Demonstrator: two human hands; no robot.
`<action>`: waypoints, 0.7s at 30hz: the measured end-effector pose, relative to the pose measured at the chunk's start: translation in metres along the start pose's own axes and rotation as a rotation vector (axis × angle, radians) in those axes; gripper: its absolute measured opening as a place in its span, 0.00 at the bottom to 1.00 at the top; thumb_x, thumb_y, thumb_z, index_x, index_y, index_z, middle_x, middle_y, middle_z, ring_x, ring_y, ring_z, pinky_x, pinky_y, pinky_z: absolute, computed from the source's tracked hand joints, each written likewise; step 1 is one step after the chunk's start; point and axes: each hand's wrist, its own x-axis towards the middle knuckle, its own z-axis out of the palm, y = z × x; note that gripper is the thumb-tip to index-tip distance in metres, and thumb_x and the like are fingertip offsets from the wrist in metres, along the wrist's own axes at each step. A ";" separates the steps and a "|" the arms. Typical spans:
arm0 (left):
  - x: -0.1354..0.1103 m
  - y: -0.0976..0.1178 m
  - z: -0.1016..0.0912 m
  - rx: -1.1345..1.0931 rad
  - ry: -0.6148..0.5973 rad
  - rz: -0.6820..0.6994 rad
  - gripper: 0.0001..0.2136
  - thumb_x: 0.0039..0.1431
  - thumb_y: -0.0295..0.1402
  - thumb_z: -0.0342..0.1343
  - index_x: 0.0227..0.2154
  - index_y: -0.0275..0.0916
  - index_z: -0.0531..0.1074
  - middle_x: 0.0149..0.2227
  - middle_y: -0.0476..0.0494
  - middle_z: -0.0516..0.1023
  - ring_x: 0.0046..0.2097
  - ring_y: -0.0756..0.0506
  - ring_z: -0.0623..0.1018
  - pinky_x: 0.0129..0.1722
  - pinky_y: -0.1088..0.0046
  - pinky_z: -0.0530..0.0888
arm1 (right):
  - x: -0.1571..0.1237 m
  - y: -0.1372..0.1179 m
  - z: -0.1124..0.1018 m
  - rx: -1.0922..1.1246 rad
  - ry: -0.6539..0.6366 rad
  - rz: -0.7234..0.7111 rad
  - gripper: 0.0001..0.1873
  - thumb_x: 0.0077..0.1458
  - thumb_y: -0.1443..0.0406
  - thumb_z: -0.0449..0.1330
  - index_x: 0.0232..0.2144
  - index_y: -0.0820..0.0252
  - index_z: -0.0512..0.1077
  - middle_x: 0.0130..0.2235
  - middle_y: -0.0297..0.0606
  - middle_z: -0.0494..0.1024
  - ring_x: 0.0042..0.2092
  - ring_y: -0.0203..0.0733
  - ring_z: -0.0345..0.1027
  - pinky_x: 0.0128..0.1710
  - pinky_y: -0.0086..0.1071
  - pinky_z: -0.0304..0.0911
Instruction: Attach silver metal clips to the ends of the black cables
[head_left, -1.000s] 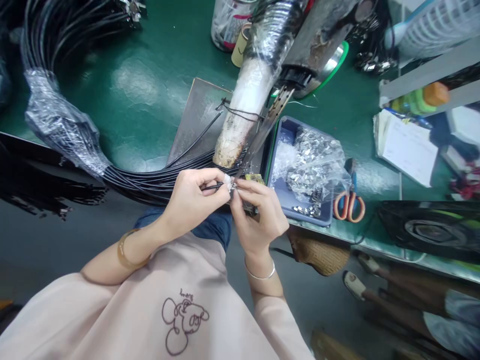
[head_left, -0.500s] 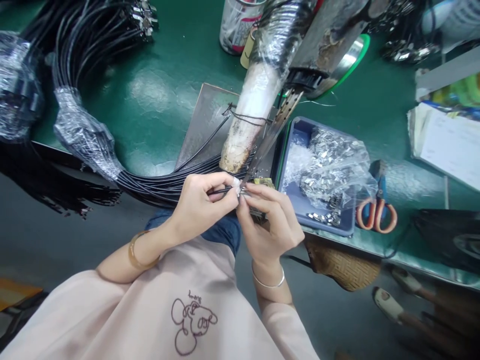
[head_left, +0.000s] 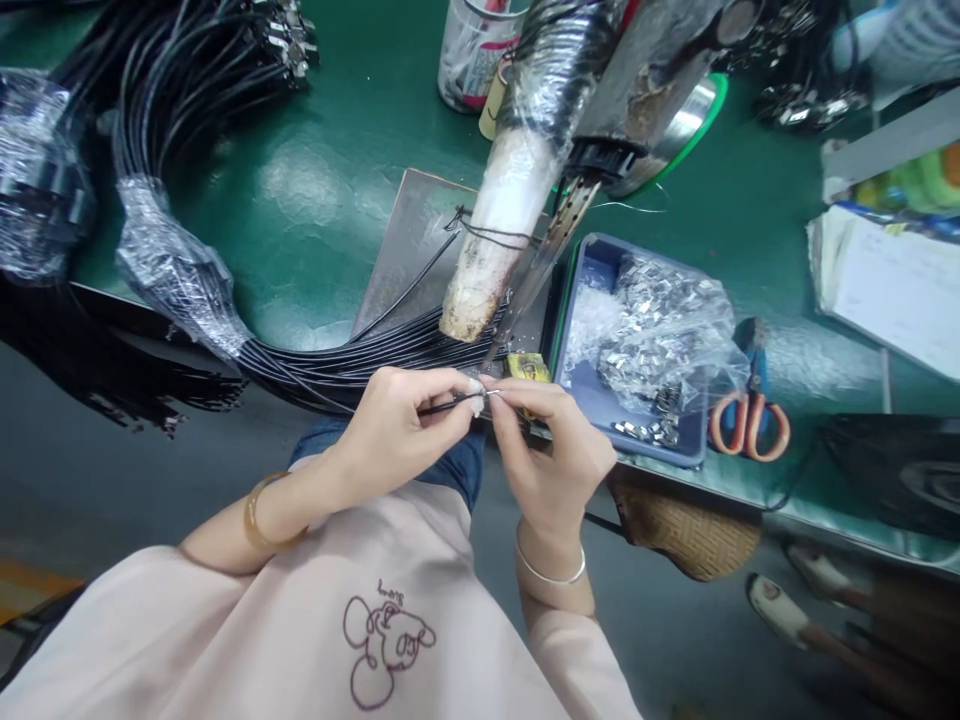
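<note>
Black slender cable [head_left: 444,405] in pinched left hand [head_left: 401,420], shiny metal sliver [head_left: 493,392] in pinched right hand [head_left: 556,432]

Nothing legible for certain. Shirt [head_left: 300,610]: short dark script [head_left: 390,593] above cartoon line drawing [head_left: 388,652], can't make out the word. Jar [head_left: 461,50]: label with pink band, print too small. Paper pad [head_left: 892,285]: faint marks, too blurred to read.

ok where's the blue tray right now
In the head view, the blue tray is right of centre on the green table, beyond the right hand, left of the orange-handled scissors.
</note>
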 end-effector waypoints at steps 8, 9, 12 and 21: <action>-0.008 -0.008 -0.003 0.219 0.030 0.374 0.11 0.69 0.25 0.51 0.32 0.37 0.76 0.28 0.47 0.80 0.30 0.50 0.78 0.34 0.77 0.73 | -0.001 0.004 -0.007 0.298 -0.051 0.195 0.05 0.62 0.71 0.63 0.35 0.55 0.73 0.36 0.34 0.84 0.39 0.41 0.83 0.39 0.34 0.79; -0.006 -0.007 -0.006 0.152 -0.040 0.317 0.11 0.69 0.25 0.51 0.30 0.37 0.75 0.26 0.49 0.79 0.28 0.51 0.76 0.31 0.78 0.72 | -0.001 0.005 -0.007 0.334 -0.055 0.181 0.06 0.62 0.71 0.63 0.35 0.55 0.73 0.35 0.34 0.84 0.39 0.41 0.83 0.39 0.34 0.79; 0.000 -0.005 -0.016 -0.096 -0.242 0.037 0.14 0.66 0.27 0.53 0.22 0.36 0.72 0.19 0.53 0.71 0.20 0.54 0.65 0.22 0.79 0.63 | -0.004 0.004 -0.006 0.285 -0.030 0.078 0.09 0.59 0.74 0.65 0.35 0.54 0.75 0.35 0.33 0.85 0.40 0.42 0.83 0.40 0.35 0.79; -0.006 -0.009 -0.012 -0.161 -0.151 -0.014 0.13 0.65 0.28 0.52 0.25 0.35 0.75 0.20 0.51 0.72 0.22 0.54 0.68 0.24 0.79 0.66 | -0.013 -0.014 -0.016 -0.103 -0.045 0.142 0.03 0.63 0.66 0.63 0.36 0.54 0.78 0.21 0.24 0.74 0.18 0.29 0.66 0.20 0.24 0.60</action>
